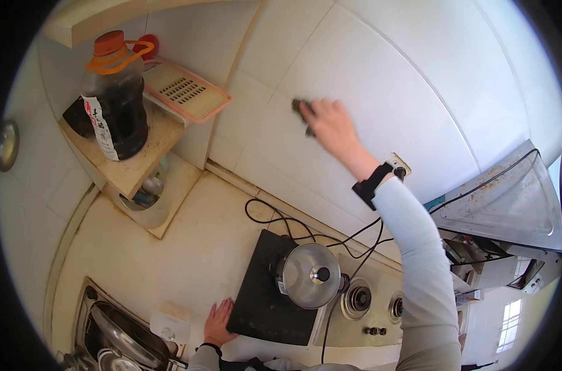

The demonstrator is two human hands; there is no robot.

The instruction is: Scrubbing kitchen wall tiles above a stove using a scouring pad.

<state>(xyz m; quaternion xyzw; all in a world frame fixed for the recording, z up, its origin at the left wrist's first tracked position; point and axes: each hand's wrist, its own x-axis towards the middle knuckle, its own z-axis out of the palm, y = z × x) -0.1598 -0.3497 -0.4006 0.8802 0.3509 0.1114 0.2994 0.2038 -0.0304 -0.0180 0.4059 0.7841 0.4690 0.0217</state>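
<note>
My right hand (334,125) presses a dark scouring pad (303,107) against the white tiled wall (378,79), its fingers closed over the pad. Below, my left hand (219,323) rests flat on the pale countertop (169,264), fingers spread and nothing held. Its thumb side is beside the corner of a black flat cooktop (271,297). On that cooktop stands a steel pot with a lid (309,276). A black cable (285,218) loops along the foot of the wall towards a wall socket (397,163), near my right wrist.
A corner shelf (162,139) at left bears a bottle of dark liquid (123,111) and a grater (183,92). A sink with pans (123,334) lies at lower left, a white container (169,324) beside it. To the right are a gas stove (357,299) and a range hood (499,199).
</note>
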